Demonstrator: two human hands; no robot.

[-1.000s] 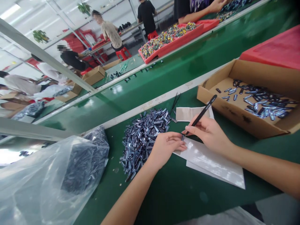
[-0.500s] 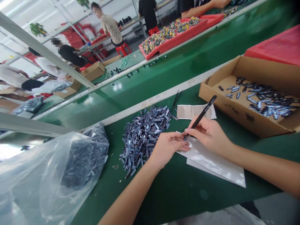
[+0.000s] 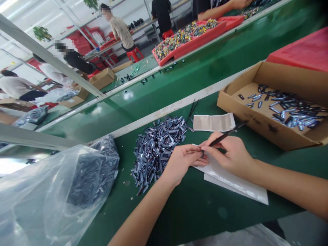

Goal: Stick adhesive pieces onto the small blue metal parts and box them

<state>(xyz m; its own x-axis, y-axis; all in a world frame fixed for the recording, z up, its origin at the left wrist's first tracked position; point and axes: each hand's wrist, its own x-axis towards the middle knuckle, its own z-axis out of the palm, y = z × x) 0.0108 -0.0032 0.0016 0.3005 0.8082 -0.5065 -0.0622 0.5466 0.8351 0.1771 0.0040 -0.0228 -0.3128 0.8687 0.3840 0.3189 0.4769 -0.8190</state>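
My right hand (image 3: 229, 150) is closed round black tweezers (image 3: 225, 135), which lean low to the right with their tip at my left fingertips. In my left hand (image 3: 183, 160), thumb and fingers pinch a small dark part (image 3: 202, 155), mostly hidden by the fingers. Both hands meet over the upper end of a glossy white sheet (image 3: 238, 181), which lies on another pale sheet. Left of my left hand spreads a heap of small, shiny blue-black parts (image 3: 157, 147). Beyond my right hand lies a strip with beige-grey panels (image 3: 214, 123).
A cardboard box (image 3: 252, 119) with similar dark parts stands at right. A second pair of tweezers (image 3: 192, 108) lies behind the heap. At left is a clear bag (image 3: 56, 181) of parts. Past the green conveyor (image 3: 200, 80) are red trays (image 3: 179, 54) and several people.
The tweezers in my right hand have tipped from steep to nearly flat, their back end swinging right and down. My left hand stays nearly still. Small parts on the conveyor have shifted slightly right.
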